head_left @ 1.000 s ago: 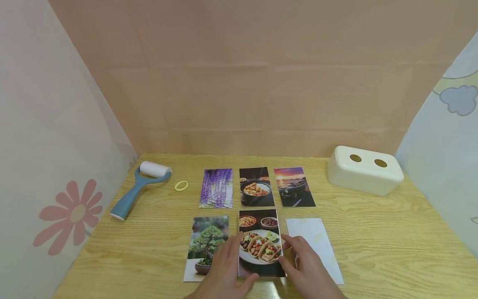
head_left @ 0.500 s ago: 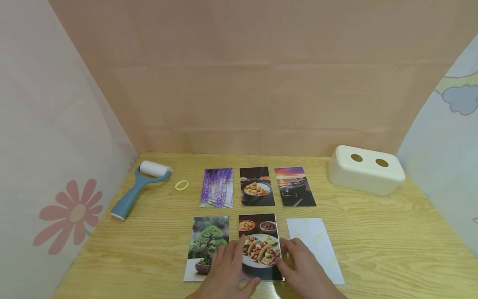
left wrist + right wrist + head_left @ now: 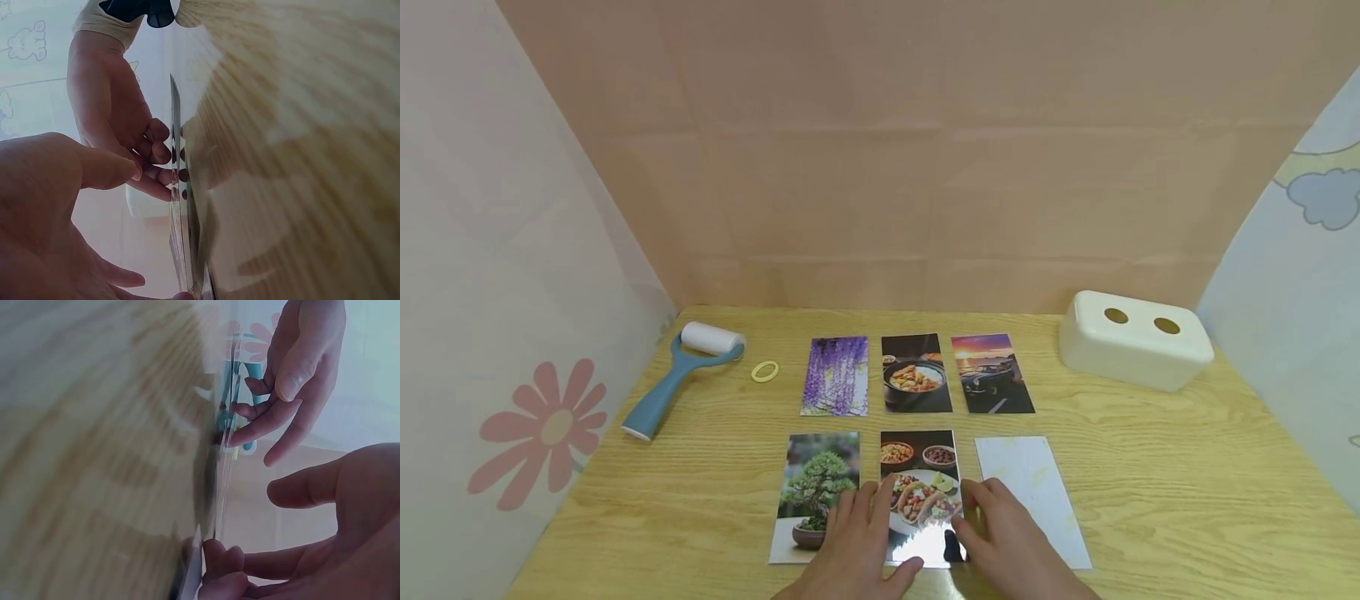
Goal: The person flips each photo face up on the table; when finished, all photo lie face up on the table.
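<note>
A glossy taco photo card (image 3: 921, 492) lies between my two hands in the head view, with bright glare across its near end. My left hand (image 3: 857, 537) rests its straight fingers along the card's left edge, overlapping the bonsai photo card (image 3: 820, 475), its thumb spread toward the near edge. At the right edge, my right hand (image 3: 1007, 542) touches the card with slightly bent fingers. In the right wrist view, the right thumb (image 3: 300, 487) stands apart from the card. Seen edge-on in the left wrist view, the taco card (image 3: 176, 119) is close over the table.
Wisteria (image 3: 835, 377), rice-bowl (image 3: 916, 375) and car (image 3: 992, 375) photo cards form a row behind. A white card (image 3: 1033, 492) lies right. At left are a blue-handled lint roller (image 3: 677, 367) and yellow ring (image 3: 765, 372); a cream box with two holes (image 3: 1135, 340) stands back right.
The taco card has come down and slightly nearer the person, with both hands staying at its sides. Glare has appeared on its near end. The other things have stayed put.
</note>
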Demonstrator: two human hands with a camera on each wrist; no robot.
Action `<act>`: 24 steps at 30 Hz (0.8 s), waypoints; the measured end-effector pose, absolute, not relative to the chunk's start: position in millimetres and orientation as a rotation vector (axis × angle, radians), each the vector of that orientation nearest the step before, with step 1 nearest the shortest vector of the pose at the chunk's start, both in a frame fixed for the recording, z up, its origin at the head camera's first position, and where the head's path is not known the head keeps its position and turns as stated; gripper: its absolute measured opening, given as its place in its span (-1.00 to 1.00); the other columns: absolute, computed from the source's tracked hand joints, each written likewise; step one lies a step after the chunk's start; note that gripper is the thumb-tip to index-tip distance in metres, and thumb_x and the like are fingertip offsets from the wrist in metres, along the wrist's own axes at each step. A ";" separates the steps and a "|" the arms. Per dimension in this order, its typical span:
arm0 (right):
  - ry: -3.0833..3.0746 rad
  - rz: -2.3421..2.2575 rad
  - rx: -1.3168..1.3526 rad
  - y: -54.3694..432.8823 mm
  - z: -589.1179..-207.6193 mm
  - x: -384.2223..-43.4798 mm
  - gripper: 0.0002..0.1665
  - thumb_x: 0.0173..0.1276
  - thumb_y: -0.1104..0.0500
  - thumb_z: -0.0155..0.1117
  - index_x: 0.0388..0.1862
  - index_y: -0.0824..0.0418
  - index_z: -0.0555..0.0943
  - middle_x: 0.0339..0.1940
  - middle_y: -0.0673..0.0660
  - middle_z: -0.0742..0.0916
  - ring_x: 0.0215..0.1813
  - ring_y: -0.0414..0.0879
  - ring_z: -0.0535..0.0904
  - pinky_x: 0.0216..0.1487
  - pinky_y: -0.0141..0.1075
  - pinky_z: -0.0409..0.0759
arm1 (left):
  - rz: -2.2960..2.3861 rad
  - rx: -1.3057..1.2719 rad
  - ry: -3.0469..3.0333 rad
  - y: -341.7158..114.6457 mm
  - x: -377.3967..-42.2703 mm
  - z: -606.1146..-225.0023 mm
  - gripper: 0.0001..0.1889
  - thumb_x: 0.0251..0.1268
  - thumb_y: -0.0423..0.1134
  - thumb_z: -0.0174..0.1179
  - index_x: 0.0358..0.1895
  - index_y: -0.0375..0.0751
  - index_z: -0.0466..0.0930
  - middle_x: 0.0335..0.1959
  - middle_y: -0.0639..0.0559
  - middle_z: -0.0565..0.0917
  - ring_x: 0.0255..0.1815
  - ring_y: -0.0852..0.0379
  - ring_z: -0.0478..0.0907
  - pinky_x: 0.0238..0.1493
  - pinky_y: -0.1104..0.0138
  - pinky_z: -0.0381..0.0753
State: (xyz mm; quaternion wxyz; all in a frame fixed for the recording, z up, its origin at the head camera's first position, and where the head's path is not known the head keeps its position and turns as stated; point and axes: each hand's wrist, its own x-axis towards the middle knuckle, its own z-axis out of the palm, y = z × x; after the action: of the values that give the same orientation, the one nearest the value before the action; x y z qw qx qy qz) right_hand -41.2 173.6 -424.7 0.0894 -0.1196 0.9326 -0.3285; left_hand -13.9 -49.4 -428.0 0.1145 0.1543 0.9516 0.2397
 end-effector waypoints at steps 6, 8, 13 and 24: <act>2.757 -0.960 -0.344 173.8 -424.4 -41.5 -0.75 0.29 0.13 0.42 -0.16 0.24 0.59 -0.36 0.00 0.45 -0.39 -0.17 0.33 -0.36 -0.30 0.38 | 0.762 0.453 2.753 -51.0 -14.3 -426.3 -0.03 0.28 0.28 0.25 0.52 -0.33 0.12 0.32 -0.28 0.39 0.21 -0.28 0.32 0.17 -0.26 0.33; 2.752 -0.936 -0.312 173.5 -423.5 -42.2 -0.74 0.31 0.13 0.40 -0.14 0.24 0.61 -0.35 0.00 0.46 -0.36 -0.15 0.36 -0.32 -0.28 0.40 | 0.782 0.454 2.742 -52.2 -14.8 -425.3 -0.03 0.30 0.26 0.25 0.53 -0.36 0.12 0.32 -0.29 0.39 0.21 -0.28 0.32 0.19 -0.27 0.31; 2.747 -0.920 -0.255 173.2 -420.7 -42.1 -0.68 0.30 0.13 0.40 -0.03 0.27 0.64 -0.29 -0.01 0.51 -0.28 -0.14 0.41 -0.22 -0.22 0.49 | 0.793 0.435 2.736 -52.5 -16.4 -421.6 -0.04 0.31 0.24 0.26 0.52 -0.38 0.12 0.32 -0.27 0.40 0.19 -0.27 0.31 0.21 -0.26 0.29; 2.908 -1.168 -0.525 188.7 -413.7 -32.1 -0.67 0.37 0.26 0.35 0.10 0.26 0.64 -0.27 -0.12 0.57 -0.36 -0.35 0.39 -0.40 -0.39 0.45 | 0.763 0.636 2.828 -41.2 -14.2 -412.0 -0.21 0.36 0.21 0.23 0.39 -0.36 0.35 0.26 -0.17 0.46 0.18 -0.16 0.37 0.11 -0.13 0.44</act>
State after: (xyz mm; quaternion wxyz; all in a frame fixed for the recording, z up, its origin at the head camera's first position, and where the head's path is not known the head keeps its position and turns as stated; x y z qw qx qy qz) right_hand -32.1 188.7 -413.7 -0.0178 -0.1651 0.9151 -0.3676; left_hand -14.2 -41.2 -412.0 0.0720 0.2116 0.9410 0.2540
